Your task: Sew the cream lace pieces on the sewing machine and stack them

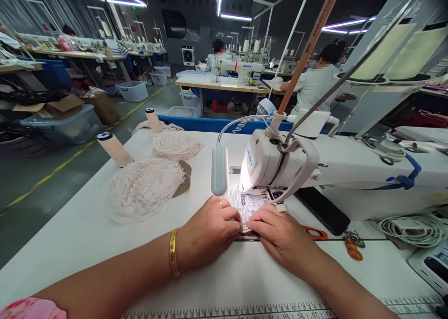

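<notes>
A piece of white lace fabric (248,205) lies under the needle area of a white sewing machine (261,158), lit brightly by a lamp (219,172). My left hand (215,228) grips the lace's near left edge, its fingers closed and pressed together. Opposite it, my right hand (280,232) holds the lace's near right edge between thumb and fingers. The fingertips of both hands almost meet just in front of the presser foot. Part of the lace is hidden beneath the machine head and my fingers.
Lace piles (145,188) and thread cones (115,150) stand on the left of the table. Right of my hands are a black phone (325,211), orange-handled snips (315,233) and a coiled cable (413,229). A measuring tape (224,312) runs along the front edge. Other people work beyond.
</notes>
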Tool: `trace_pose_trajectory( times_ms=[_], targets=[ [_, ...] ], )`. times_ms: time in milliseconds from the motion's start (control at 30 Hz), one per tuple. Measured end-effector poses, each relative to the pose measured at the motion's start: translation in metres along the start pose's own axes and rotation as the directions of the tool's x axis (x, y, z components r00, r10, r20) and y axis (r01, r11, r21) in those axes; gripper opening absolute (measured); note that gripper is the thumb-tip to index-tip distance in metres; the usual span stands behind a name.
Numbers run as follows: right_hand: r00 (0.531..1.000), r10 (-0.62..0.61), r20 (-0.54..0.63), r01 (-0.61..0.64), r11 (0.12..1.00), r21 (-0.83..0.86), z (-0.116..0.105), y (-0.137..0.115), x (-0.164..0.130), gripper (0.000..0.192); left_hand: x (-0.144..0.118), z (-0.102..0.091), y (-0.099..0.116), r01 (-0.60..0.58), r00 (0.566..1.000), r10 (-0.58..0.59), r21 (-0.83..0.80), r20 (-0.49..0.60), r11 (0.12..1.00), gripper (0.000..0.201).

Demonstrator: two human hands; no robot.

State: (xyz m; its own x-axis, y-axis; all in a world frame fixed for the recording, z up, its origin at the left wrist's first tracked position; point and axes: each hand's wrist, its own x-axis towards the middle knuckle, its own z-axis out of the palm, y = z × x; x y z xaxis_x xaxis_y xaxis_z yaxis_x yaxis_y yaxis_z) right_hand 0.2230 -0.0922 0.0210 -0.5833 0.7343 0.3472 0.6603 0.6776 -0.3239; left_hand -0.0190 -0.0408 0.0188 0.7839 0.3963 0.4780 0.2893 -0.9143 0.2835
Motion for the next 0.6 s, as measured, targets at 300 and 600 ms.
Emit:
trace_pose_trajectory(
  times_ms=[300, 600],
  targets=[
    [0.997, 0.069, -0.044, -0.073, 0.994, -0.087, 0.011, 0.007, 0.0, 0.039, 0.008, 0.0, -0.012, 0.012, 1.0, -0.013, 0.089, 0.01, 0.996, 0.019],
    [0.998, 0.047, -0.05, -0.053, 0.991, -0.121, 0.011, 0.007, -0.002, 0.038, 0.004, 0.001, -0.011, -0.062, 0.997, 0.056, 0.099, 0.06, 0.993, 0.02]
  ],
)
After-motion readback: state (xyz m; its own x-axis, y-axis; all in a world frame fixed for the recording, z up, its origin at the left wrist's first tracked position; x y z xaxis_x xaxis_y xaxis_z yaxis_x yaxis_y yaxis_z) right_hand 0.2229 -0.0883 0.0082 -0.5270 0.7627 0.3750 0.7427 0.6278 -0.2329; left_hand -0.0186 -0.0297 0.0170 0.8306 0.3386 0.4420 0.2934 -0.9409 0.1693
